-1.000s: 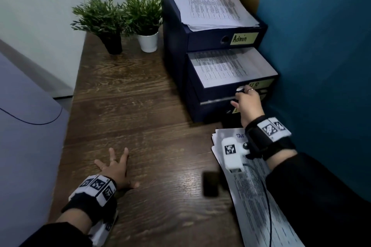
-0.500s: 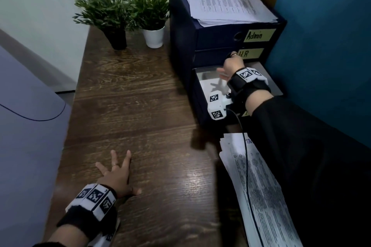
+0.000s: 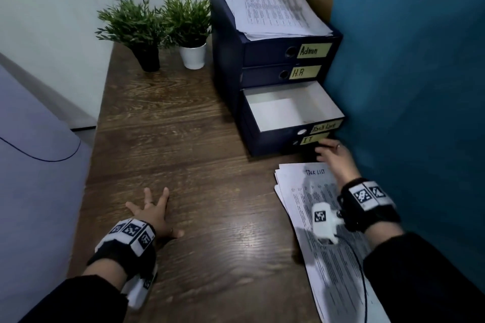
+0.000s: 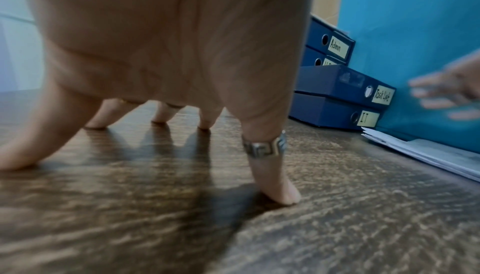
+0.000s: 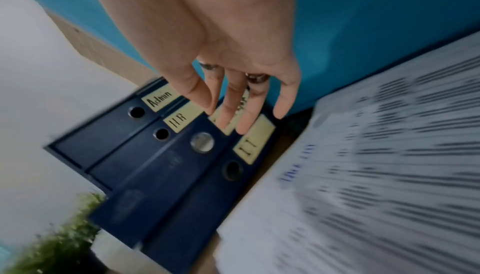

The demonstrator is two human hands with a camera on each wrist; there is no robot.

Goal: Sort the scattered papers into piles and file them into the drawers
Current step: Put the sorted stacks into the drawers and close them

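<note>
The task-list papers lie flat at the lower right of the frame, a loose white printed stack whose long axis runs toward the open, empty drawer just beyond its far end. The right hand hovers over that end, fingers relaxed and apparently empty, though blurred. The left hand is splayed flat on the wood-grain bench, well apart.
</note>
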